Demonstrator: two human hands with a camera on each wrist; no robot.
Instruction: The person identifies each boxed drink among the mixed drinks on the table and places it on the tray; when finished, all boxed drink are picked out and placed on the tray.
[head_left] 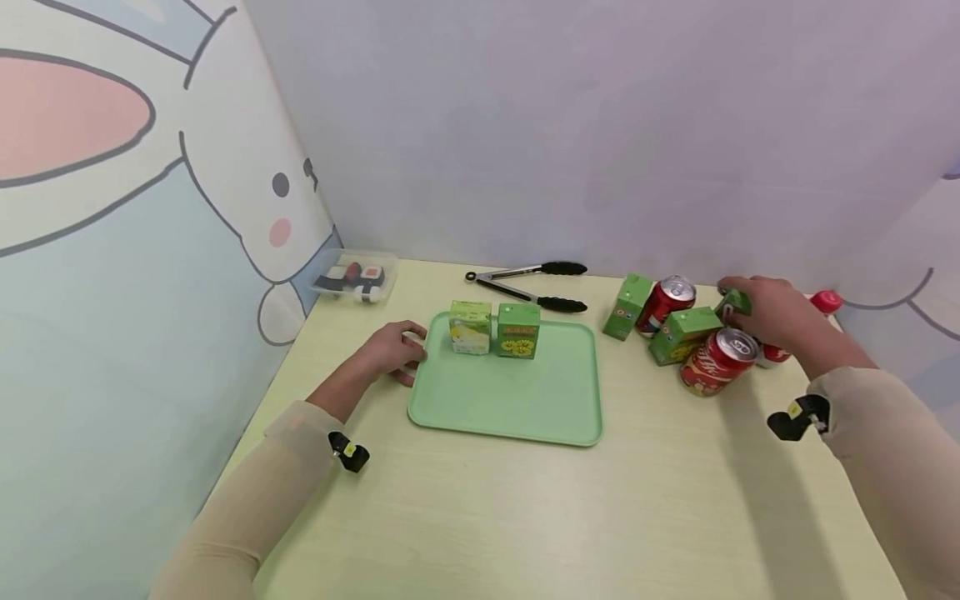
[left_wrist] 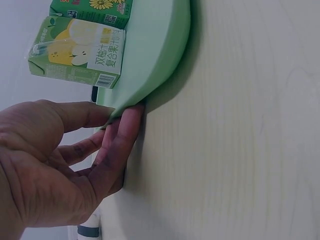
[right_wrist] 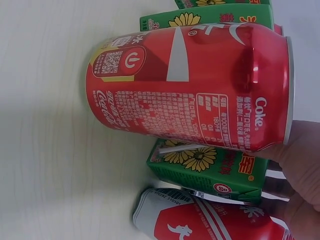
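My left hand [head_left: 397, 348] pinches the left rim of a green tray [head_left: 510, 417], thumb on top and fingers below the edge, as the left wrist view shows. On the tray stand a yellow-green juice carton [left_wrist: 75, 50] and a dark green drink carton with yellow flowers [head_left: 518, 332]. Over at the right, my right hand [head_left: 768, 310] grips another green drink carton [right_wrist: 210, 167] near its top. A red Coke can [right_wrist: 190, 85] stands in front of that carton, and a red-capped bottle [head_left: 826, 302] is beside it, partly hidden by the hand.
Two more green cartons, one [head_left: 628, 307] upright and another [head_left: 682, 335] by the Coke can, stand with a second red can [head_left: 667, 304]. Black-handled tongs [head_left: 525, 286] lie behind the tray. A clear box [head_left: 354, 277] with sushi-like pieces sits at the back left, near the wall.
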